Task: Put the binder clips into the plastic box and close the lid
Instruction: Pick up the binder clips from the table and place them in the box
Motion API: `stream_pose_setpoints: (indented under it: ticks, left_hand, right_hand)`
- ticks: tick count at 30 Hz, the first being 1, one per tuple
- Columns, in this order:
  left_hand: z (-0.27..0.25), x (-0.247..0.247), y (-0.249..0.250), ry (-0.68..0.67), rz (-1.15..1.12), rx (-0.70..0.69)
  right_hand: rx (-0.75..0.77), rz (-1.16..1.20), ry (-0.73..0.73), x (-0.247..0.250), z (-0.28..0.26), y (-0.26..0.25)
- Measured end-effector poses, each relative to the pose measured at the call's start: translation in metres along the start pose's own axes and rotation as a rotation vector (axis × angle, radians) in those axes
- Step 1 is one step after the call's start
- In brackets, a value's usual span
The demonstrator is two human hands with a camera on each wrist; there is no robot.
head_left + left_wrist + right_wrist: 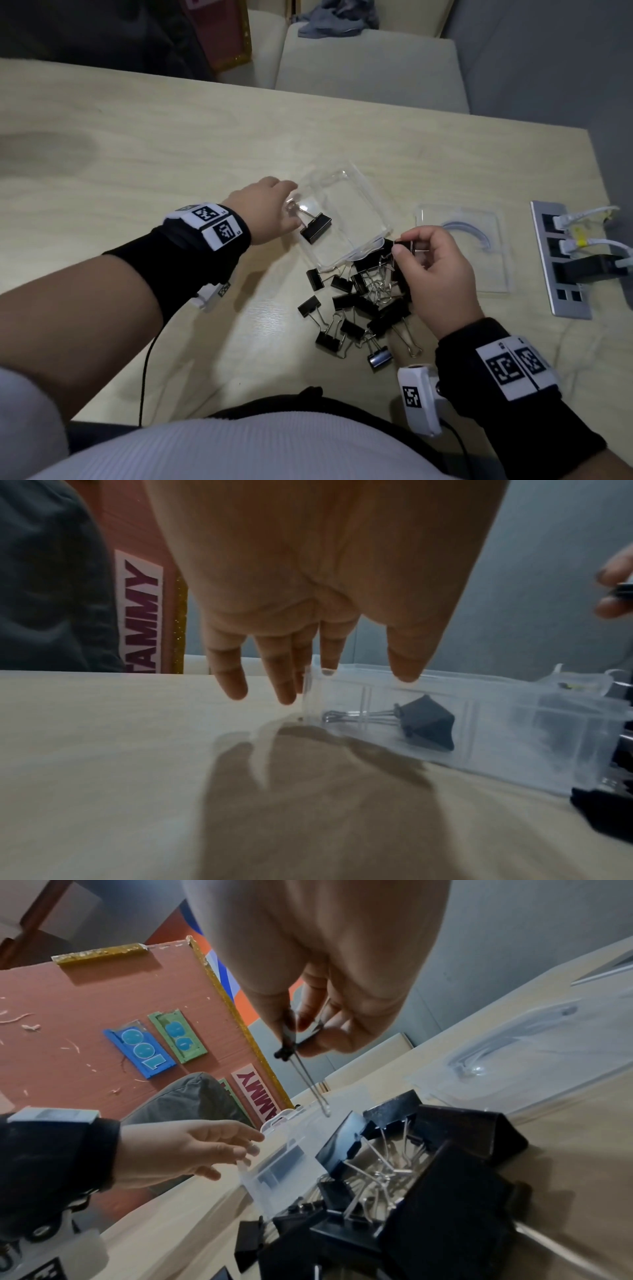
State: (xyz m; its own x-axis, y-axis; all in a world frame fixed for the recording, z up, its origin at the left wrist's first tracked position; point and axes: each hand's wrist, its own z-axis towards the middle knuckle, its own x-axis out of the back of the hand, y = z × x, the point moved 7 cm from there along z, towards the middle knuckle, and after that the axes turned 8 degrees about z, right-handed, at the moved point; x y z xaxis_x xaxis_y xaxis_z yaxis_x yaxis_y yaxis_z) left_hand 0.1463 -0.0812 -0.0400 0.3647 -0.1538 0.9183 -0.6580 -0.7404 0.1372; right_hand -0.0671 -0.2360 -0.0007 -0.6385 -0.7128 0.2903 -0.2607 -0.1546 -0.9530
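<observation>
The transparent rectangular plastic box (356, 192) is hard to trace against the pale wooden bench (144, 144); its walls show mainly as glints, and its near corner is lost behind the heap of black metal binder clips (363, 301) lying just beside it. One black binder clip (315, 228) lies inside the box. The left hand (270, 209) rests at the box's left wall with fingers straight and relaxed, holding nothing. The right hand (435, 270), above the heap, pinches a small black binder clip (291, 1039) between thumb and fingers; in the head view the fingers hide most of this clip. The clear flat plastic lid (462, 246) lies apart to the right, faint on the wood. A grey socket strip (561, 260) with white plugs sits at the bench's right edge. Beyond the bench stand cream chairs (370, 65) and a reddish board (85, 1010) with coloured number tags.
</observation>
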Motion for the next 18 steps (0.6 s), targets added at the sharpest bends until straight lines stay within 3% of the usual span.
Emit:
stream_pose_setpoints:
  ticks: [6, 12, 15, 18]
  left_hand:
    - [-0.024, -0.009, 0.003, 0.03, 0.068, 0.027]
    - [-0.035, -0.008, 0.021, 0.062, 0.079, -0.059]
    - [-0.038, 0.0, 0.032, 0.127, -0.031, -0.148]
    - [-0.035, -0.003, 0.043, 0.075, -0.03, -0.28]
  right_hand:
    - [0.013, -0.058, -0.053, -0.015, 0.006, -0.008]
    - [0.034, 0.027, -0.04, -0.025, 0.012, -0.028]
    - [-0.025, 0.134, -0.139, -0.04, 0.015, -0.027]
    - [-0.088, 0.16, -0.25, -0.059, 0.02, -0.018]
